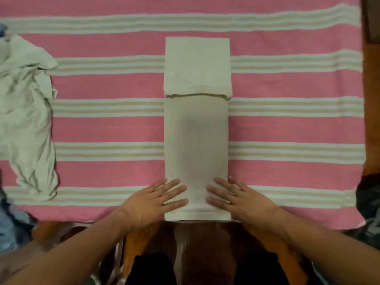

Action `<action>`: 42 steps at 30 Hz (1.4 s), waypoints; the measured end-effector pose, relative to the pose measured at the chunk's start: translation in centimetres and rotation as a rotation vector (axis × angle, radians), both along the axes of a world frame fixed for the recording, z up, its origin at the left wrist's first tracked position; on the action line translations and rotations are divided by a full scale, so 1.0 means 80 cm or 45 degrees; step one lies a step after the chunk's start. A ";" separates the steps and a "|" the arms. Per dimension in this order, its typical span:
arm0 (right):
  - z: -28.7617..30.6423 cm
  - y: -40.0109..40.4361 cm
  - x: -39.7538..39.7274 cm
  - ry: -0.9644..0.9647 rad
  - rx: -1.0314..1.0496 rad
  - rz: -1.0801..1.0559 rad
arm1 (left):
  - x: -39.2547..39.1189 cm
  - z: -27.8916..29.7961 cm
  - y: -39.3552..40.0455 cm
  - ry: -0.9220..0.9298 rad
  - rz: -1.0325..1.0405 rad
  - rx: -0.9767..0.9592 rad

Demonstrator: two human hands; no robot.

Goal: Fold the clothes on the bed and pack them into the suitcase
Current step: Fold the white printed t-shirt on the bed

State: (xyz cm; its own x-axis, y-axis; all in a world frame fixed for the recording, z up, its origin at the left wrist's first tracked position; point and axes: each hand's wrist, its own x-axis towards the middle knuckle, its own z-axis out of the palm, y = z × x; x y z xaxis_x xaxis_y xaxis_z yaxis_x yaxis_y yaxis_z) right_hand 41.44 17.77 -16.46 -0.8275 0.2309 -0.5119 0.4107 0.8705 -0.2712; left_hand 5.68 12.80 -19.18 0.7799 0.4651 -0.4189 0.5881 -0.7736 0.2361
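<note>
A beige garment (pixel 197 136) lies folded into a long narrow strip down the middle of the pink striped bed cover (pixel 107 130), its far end turned back over itself. My left hand (pixel 153 199) rests flat on the strip's near left edge, fingers straight and spread. My right hand (pixel 239 197) presses flat on the near right edge in the same way. Neither hand grips the cloth. No suitcase is visible.
A crumpled pale garment (pixel 26 120) lies at the bed's left side, with blue cloth (pixel 10 223) below it. Dark fabric (pixel 369 204) sits at the right edge. The bed's near edge (pixel 82 222) runs just below my hands, with orange-brown cloth beneath.
</note>
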 end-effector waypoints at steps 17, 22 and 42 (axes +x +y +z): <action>0.072 0.057 -0.051 0.430 -0.744 -2.049 | 0.076 0.118 0.070 -0.718 2.144 -0.908; 0.033 0.074 -0.071 0.489 -0.647 -2.353 | 0.096 0.064 0.085 -0.819 2.604 -1.012; 0.011 -0.004 -0.045 0.054 0.209 -0.494 | 0.088 0.039 0.007 0.076 0.503 0.077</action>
State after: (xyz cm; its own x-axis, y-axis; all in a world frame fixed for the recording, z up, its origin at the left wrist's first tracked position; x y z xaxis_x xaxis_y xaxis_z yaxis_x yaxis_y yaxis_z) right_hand 37.83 17.42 -15.58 -0.6827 0.6051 -0.4095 0.7079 0.6866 -0.1656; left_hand 12.73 13.34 -16.08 0.5112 0.7494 -0.4208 0.8543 -0.4965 0.1537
